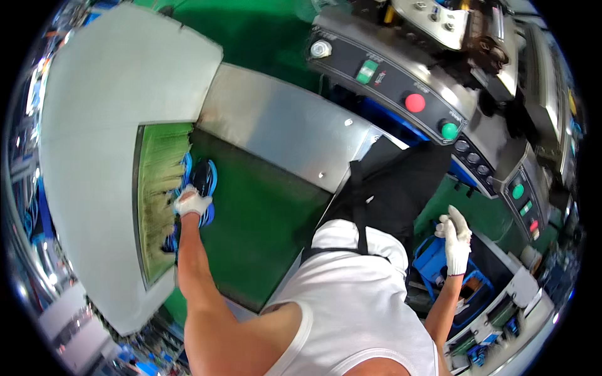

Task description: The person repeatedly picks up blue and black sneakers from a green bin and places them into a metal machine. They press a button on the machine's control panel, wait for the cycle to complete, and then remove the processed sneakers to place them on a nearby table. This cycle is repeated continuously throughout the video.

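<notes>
My left hand (193, 202) wears a white glove and reaches out to the left, its fingers closed on a black and blue shoe (204, 178). That shoe stands on a green belt (257, 235), right against a green strip curtain (160, 182) in the opening of a pale grey machine housing (119, 75). More blue and black parts (169, 241) show among the strips, partly hidden by them and by my hand. My right hand (454, 238), also gloved, hangs out to the right over a blue basket (431, 257). Its fingers are apart, with nothing seen in them.
A metal side rail (276, 116) borders the belt. Ahead stands a machine with a dark control panel (389, 81) bearing a red button (414, 103) and green ones. Another machine with buttons (523, 194) is at the right. A blue crate (473, 301) sits below my right hand.
</notes>
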`<state>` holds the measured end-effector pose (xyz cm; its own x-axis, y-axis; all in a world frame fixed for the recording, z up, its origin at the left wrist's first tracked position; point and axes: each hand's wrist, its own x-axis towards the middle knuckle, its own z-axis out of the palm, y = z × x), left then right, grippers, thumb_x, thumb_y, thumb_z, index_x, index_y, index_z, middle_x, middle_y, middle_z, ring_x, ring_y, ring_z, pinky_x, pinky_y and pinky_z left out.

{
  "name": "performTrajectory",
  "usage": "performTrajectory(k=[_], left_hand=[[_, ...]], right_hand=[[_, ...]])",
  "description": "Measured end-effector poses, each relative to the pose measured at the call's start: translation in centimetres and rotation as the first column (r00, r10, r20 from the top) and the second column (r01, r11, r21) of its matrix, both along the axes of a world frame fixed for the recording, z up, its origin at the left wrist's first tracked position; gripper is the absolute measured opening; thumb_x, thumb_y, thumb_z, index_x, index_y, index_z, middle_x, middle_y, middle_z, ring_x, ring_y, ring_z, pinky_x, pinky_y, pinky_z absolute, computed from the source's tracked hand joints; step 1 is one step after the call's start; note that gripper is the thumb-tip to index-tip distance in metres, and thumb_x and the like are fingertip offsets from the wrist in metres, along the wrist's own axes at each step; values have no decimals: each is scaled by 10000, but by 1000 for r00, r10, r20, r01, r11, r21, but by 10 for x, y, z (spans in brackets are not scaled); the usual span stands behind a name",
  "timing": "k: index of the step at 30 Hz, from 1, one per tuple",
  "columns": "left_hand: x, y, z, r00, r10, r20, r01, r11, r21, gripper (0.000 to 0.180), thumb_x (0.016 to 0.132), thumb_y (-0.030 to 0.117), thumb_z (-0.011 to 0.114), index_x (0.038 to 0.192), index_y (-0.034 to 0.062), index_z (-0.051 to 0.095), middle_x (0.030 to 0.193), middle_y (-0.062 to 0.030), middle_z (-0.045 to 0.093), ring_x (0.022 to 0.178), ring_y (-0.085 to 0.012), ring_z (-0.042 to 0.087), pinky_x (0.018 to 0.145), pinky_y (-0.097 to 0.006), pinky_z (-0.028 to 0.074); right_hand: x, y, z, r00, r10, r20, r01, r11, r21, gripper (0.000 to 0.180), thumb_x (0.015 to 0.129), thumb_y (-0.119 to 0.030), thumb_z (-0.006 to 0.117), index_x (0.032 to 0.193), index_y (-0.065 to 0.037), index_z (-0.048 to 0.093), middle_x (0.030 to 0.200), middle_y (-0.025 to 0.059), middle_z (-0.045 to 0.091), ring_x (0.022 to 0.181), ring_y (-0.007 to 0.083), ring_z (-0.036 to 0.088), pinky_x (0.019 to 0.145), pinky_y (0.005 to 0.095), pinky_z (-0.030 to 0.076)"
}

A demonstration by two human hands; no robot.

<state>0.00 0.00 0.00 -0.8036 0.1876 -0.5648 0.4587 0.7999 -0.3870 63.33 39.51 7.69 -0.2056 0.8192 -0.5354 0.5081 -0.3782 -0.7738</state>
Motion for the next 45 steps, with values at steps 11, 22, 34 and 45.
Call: performTrajectory(k=[11, 22, 34, 45], left_hand=[[133, 177, 83, 843, -144, 519, -382, 520, 764, 648, 703, 232, 933, 1219, -48, 658, 1050, -207, 775, 1003, -332, 753, 923, -403, 582], [201, 450, 213, 105, -985, -135, 79, -127, 989, 671, 854, 243, 823, 1418, -8, 560, 1405, -203, 613, 1312, -322, 591, 1123, -426, 461], [171, 777, 193, 723, -570, -391, 573, 179, 799, 969, 847, 563, 779, 1565, 37, 398, 1507, -265, 540, 1379, -427, 554, 1137, -490, 451], [114, 774, 253, 687, -547, -479, 590, 34, 807, 731, 823, 438, 823, 1367, 6, 594, 1239, -222, 702, 1128, -331, 681, 1010, -416, 527]], right_hand=[[-137, 10, 30, 935, 173, -308, -190, 981, -26, 467, 1058, -184, 639, 1441, 74, 564, 1212, 158, 731, 997, 183, 722, 876, 325, 613], [-120, 21, 28, 378, -377, -846, -232, 846, -480, 536, 1049, -270, 642, 1513, -25, 533, 1470, 145, 619, 1301, 253, 630, 1132, 420, 505], [4, -19, 44, 120, -515, -849, 117, 857, -503, 691, 953, -191, 701, 1571, -17, 443, 1530, 189, 558, 1353, 338, 587, 1153, 486, 486], [-13, -22, 56, 64, -267, -962, 352, 908, -229, 846, 873, -125, 729, 1624, -4, 357, 1580, 232, 505, 1399, 423, 543, 1175, 544, 460]])
